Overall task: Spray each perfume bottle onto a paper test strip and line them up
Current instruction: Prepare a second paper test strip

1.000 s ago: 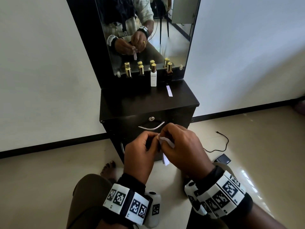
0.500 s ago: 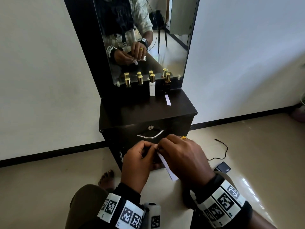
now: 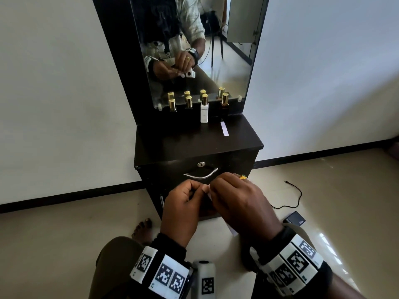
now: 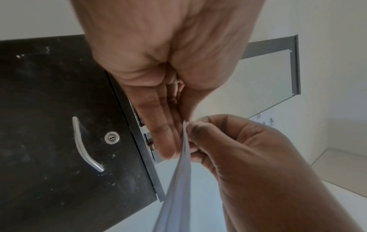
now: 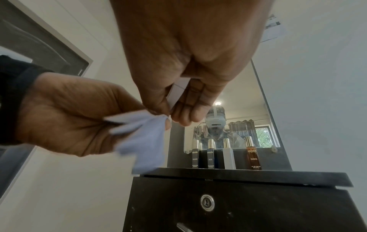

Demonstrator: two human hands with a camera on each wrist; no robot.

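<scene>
Just thin white paper strips (image 5: 143,136), fanned between both hands (image 3: 207,203).

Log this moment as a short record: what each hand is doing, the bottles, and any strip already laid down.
left hand: pinches a bunch of paper test strips
right hand: pinches the top end of the strips with its fingers
perfume bottles: four upright in a row before the mirror; the white bottle is third from left
laid strip: flat on the dresser top, beside the white bottle
</scene>
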